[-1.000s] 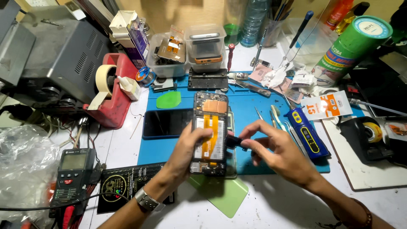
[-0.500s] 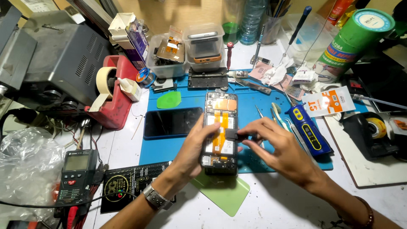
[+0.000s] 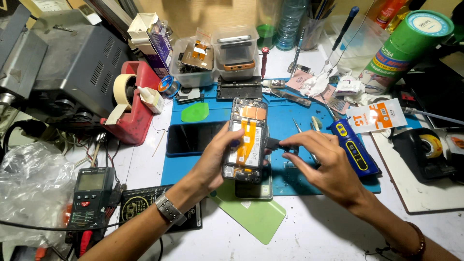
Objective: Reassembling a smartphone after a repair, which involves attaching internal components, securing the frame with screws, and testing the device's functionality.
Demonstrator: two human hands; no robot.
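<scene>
The left hand (image 3: 217, 162) grips the opened phone (image 3: 246, 145) by its left edge, thumb on the inner frame, holding it tilted above the blue work mat (image 3: 299, 116). The right hand (image 3: 321, 162) pinches a small black component (image 3: 280, 144) between thumb and forefinger at the phone's right edge. For a clean result, the phone should likely be held steady and the part guided level, clear of the orange flex cable (image 3: 249, 135). A second phone (image 3: 193, 137) lies screen-up on the mat to the left; a blue screwdriver (image 3: 352, 145) rests to the right. A multimeter (image 3: 91, 195) sits near the left forearm.
</scene>
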